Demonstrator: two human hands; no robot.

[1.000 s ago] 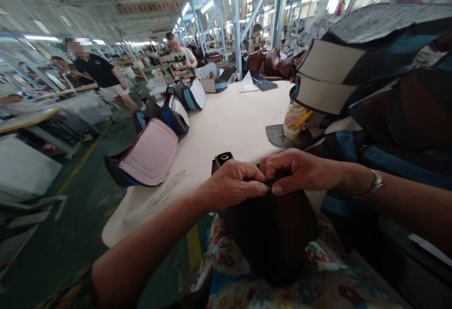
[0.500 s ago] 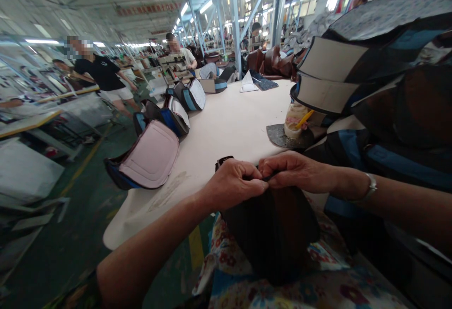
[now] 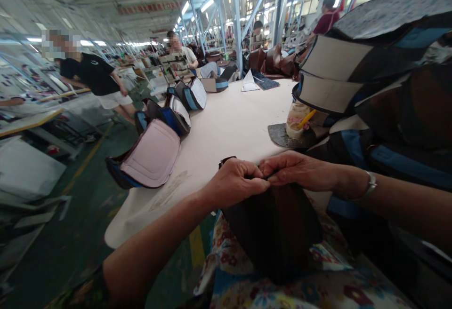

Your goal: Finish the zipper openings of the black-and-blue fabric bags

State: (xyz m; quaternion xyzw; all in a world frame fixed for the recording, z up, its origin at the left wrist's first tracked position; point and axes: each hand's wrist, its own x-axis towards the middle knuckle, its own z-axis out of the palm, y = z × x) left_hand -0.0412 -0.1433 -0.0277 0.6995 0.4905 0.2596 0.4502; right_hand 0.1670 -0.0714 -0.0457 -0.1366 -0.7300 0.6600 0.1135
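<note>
A dark bag piece (image 3: 275, 233) with a brown stripe rests on my lap, against the near edge of the table. My left hand (image 3: 240, 182) pinches its top edge between thumb and fingers. Right beside it, my right hand (image 3: 293, 170) grips the same edge, and the fingertips of both hands almost meet. The bit of edge under the fingers is hidden. Below the bag piece lies a flowered cloth (image 3: 229, 252) over my legs.
On the pale table (image 3: 233, 125), a glue pot (image 3: 294, 128) with a yellow-handled tool stands on a dark board at the right. Bag pieces are stacked (image 3: 328, 74) behind it. A pink-lined bag piece (image 3: 151, 154) and others line the left edge. A person (image 3: 93, 76) is in the aisle.
Both hands keep their pinch on the bag piece, nearly unmoved. The person in the aisle has shifted left, and a person in dark red shows more at the far right.
</note>
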